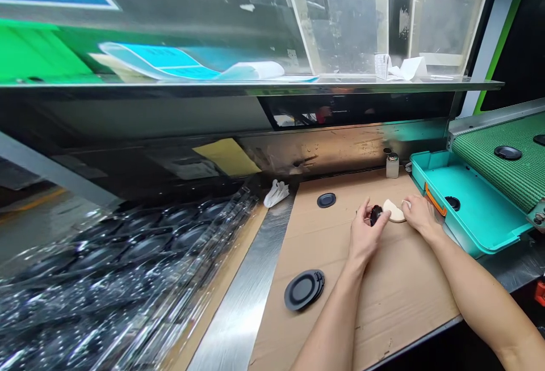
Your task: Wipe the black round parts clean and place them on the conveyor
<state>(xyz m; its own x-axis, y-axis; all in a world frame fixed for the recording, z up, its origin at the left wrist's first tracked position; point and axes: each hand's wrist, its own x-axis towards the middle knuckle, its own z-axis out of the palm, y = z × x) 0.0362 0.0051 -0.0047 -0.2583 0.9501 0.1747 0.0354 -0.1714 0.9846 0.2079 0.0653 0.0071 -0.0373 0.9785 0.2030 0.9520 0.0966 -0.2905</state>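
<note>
In what looks like a handling step, the left hand (pixel 365 230) pinches 1 black disc (pixel 376 215) above the cardboard (pixel 404 286) beside a cream pad (pixel 393 212), right hand's (pixel 419 213) grip unclear; the next move calls for steadiness.

Beneath the fingers (pixel 384 219), brown cardboard (pixel 409 291) lies on the metal worktop (pixel 259 269). Just beyond them stands a small translucent bottle (pixel 392 167). To their right are a turquoise tray (pixel 487 203) with an orange handle (pixel 435 199) and, farther out, a green conveyor belt (pixel 481 145). Well to their left, past a crumpled white wad (pixel 276 193), clear plastic packaging (pixel 170 286) is spread out. Above and beyond the fingers, a shelf (pixel 238 89) carries blue-and-white sheets (pixel 170 60).
</note>
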